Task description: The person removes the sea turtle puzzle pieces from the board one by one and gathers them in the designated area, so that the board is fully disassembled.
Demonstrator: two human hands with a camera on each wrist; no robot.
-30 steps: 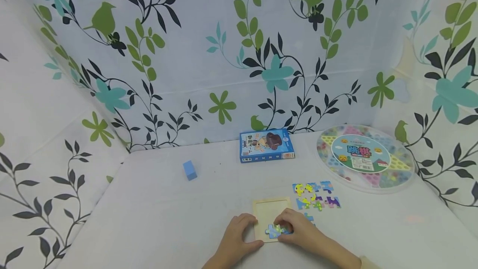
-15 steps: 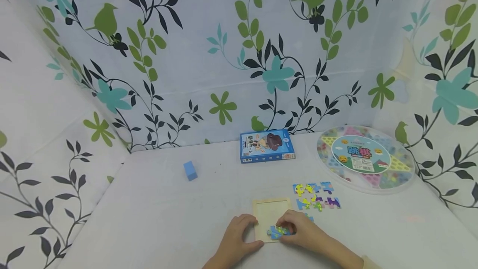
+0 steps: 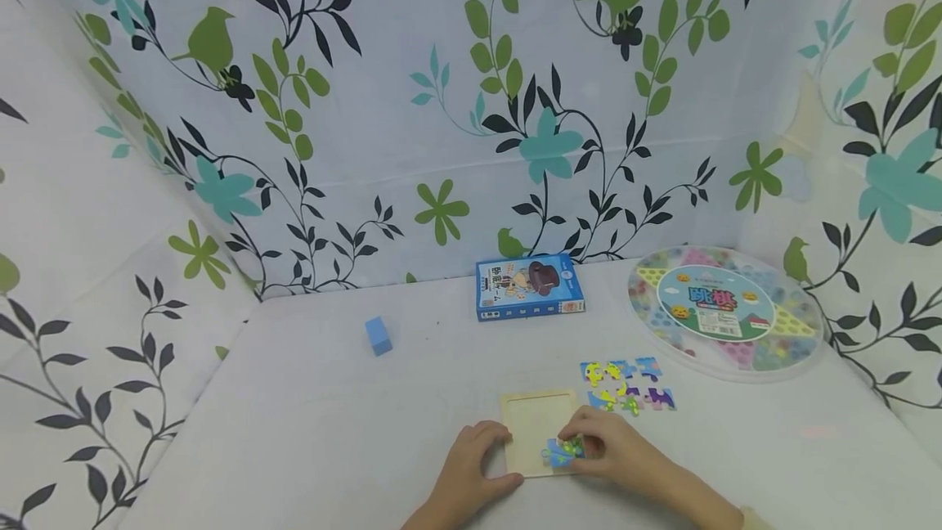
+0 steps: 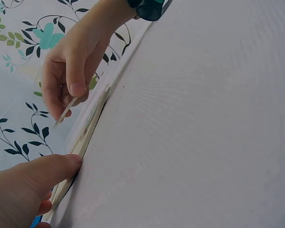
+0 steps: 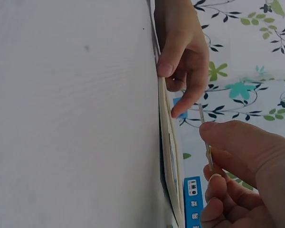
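Observation:
A pale wooden puzzle tray lies on the white table. My left hand grips its left side, with the thumb at the near edge and the fingers along the side. Over the tray's near right part, my right hand pinches a blue and green jigsaw piece between thumb and fingers. In the right wrist view this held piece appears edge-on, raised above the tray. A bluish edge shows inside the tray there. The right fingers hide part of the held piece.
Several loose jigsaw pieces lie in rows beyond the right hand. A blue game box and a round Chinese checkers set stand at the back. A small blue block sits farther left. Patterned cloth hangs behind the table.
My right hand has shifted a little to the right with the jigsaw piece, over the tray. The left hand keeps its place on the tray. The view has moved slightly.

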